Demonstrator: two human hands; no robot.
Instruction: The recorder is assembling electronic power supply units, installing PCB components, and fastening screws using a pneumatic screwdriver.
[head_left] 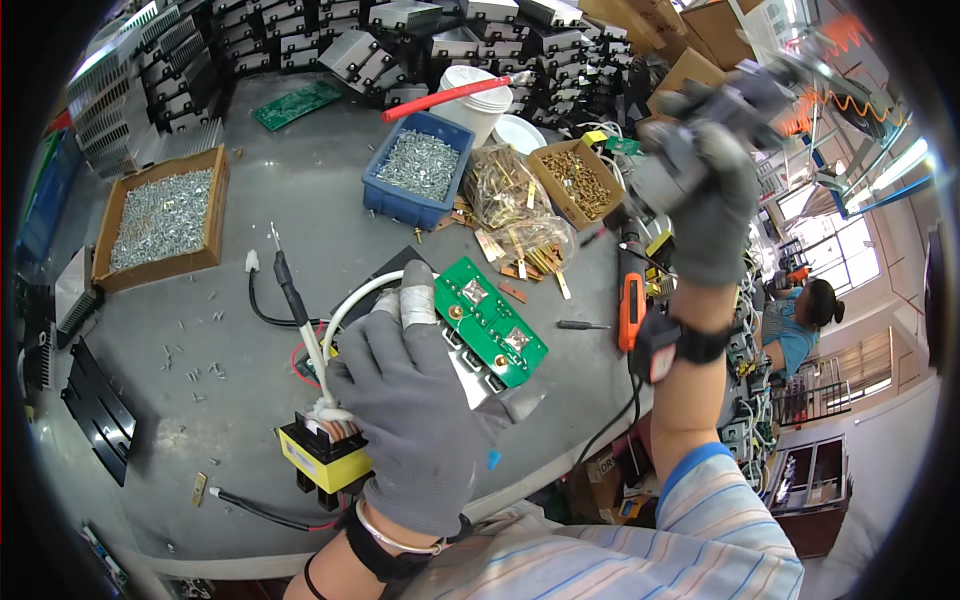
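Note:
My left hand [410, 400], in a grey glove with tape round a finger, rests against the left edge of a green circuit board [495, 330] and holds it. Metal parts show under the board's lower edge. A thick white cable [350, 295] loops past my fingers. Beside my wrist sits a transformer [325, 455] with yellow wrap, partly hidden by the hand. Raised at the right, my right hand [712, 200], also gloved, is closed round a dark power screwdriver [665, 175]. Motion blurs both, and the tool's thin tip points down and left, apart from the board.
Screws fill a cardboard box [215, 235] and a blue bin [370, 190]; brass screws fill another box [545, 160]. Bagged metal strips [535, 245], a small screwdriver [582, 325] and an orange-black tool [631, 300] lie near. Heatsinks [355, 60] stand behind. A person [800, 320] is at far right.

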